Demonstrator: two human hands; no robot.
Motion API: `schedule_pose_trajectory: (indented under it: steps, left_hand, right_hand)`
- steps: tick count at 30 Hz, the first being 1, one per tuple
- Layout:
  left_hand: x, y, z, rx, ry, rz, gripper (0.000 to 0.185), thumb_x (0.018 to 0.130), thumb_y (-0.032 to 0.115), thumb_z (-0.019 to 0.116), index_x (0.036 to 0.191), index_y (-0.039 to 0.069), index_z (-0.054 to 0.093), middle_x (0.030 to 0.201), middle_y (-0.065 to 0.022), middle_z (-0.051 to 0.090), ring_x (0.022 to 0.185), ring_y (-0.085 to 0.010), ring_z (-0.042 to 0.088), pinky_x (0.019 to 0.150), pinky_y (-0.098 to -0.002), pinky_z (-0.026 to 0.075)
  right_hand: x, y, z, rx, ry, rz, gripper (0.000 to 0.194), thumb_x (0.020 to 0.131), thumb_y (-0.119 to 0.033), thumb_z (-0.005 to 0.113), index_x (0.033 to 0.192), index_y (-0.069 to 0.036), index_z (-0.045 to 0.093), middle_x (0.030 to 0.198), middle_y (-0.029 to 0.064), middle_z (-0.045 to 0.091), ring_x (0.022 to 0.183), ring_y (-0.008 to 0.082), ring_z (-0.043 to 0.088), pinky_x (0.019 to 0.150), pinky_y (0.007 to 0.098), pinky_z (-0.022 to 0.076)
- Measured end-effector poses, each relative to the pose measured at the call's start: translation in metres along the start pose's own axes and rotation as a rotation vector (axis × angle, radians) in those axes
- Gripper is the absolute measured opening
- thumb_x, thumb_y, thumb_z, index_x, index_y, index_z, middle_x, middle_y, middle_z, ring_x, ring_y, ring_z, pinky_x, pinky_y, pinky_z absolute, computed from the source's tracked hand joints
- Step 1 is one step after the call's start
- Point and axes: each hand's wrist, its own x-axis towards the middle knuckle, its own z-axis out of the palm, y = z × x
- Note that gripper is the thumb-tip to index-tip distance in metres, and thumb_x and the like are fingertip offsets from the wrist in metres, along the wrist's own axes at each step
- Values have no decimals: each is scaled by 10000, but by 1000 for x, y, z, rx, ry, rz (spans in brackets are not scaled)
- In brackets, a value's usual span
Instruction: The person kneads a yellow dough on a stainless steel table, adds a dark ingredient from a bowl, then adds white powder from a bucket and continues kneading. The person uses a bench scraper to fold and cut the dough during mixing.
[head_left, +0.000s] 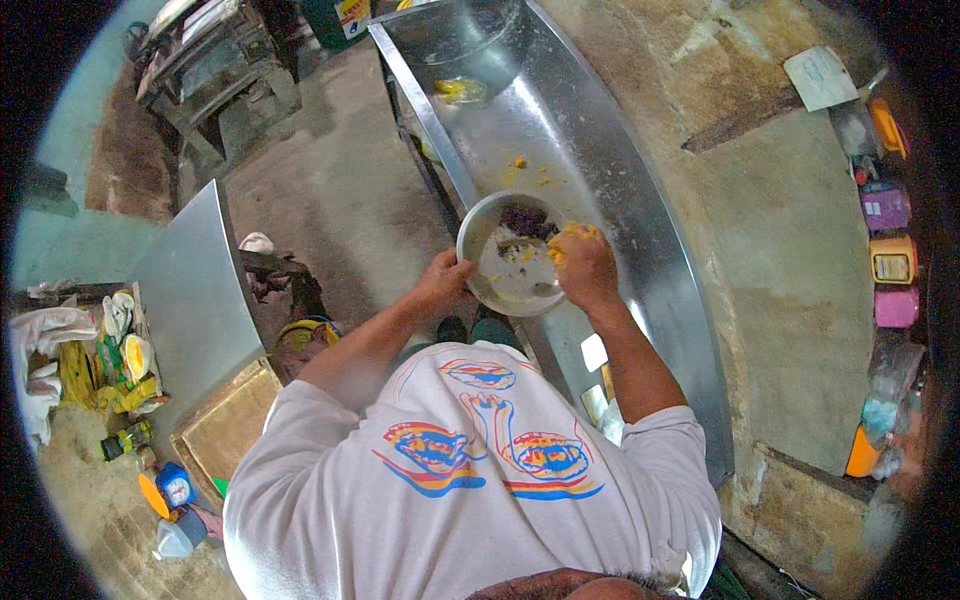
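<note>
My left hand (444, 280) grips the near-left rim of a round metal bowl (517, 289), which is tilted at the left edge of a metal trough. Inside the bowl lies a dark purple, crumbly mass (528, 222), with yellow and dark bits scattered over the bottom. Over the bowl's right rim, my right hand (589, 266) is closed around a yellow, dough-like mass (568, 240), part of it showing past the fingers. Yellow crumbs (520, 162) are strewn on the trough floor beyond the bowl. How much of the yellow mass the fingers cover is hidden.
The long stainless steel trough (600, 165) runs along my right side, holding a yellow item in clear plastic (459, 91). At left stand a metal sheet-topped table (187, 277) and a blue dial scale (176, 485). Several plastic containers (892, 259) line a shelf at far right.
</note>
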Motion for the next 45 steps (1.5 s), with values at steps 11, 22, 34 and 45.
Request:
schedule_pose_trajectory:
  steps: [11, 22, 34, 45]
  left_hand:
    - [25, 46, -23, -70, 132, 19, 303, 977, 203, 504, 1234, 53, 560, 1082, -86, 676, 877, -209, 691, 695, -357, 592]
    - [39, 100, -28, -13, 215, -15, 311, 957, 174, 532, 1231, 29, 557, 1122, -114, 669, 919, -234, 685, 695, -374, 593]
    - [53, 116, -81, -28, 143, -49, 329, 971, 222, 542, 1242, 37, 567, 1098, -92, 669, 890, -203, 668, 698, -360, 568]
    - [58, 122, -91, -16, 169, -4, 366, 963, 251, 581, 1276, 61, 554, 1132, -94, 657, 919, -205, 648, 772, -361, 545]
  right_hand:
    - [-19, 96, 44, 914, 145, 733, 92, 863, -98, 603, 930, -38, 623, 837, 36, 625, 741, 156, 571, 704, 318, 480]
    - [43, 87, 99, 1637, 133, 902, 167, 924, -200, 564, 1016, -74, 623, 891, 11, 639, 800, 131, 607, 743, 284, 497]
    - [93, 44, 76, 1727, 45, 749, 236, 836, -147, 702, 1032, -66, 597, 917, 14, 637, 785, 136, 612, 749, 310, 524]
    - [116, 33, 89, 1374, 37, 785, 138, 814, -64, 692, 909, -61, 593, 790, -1, 609, 641, 85, 556, 574, 245, 459]
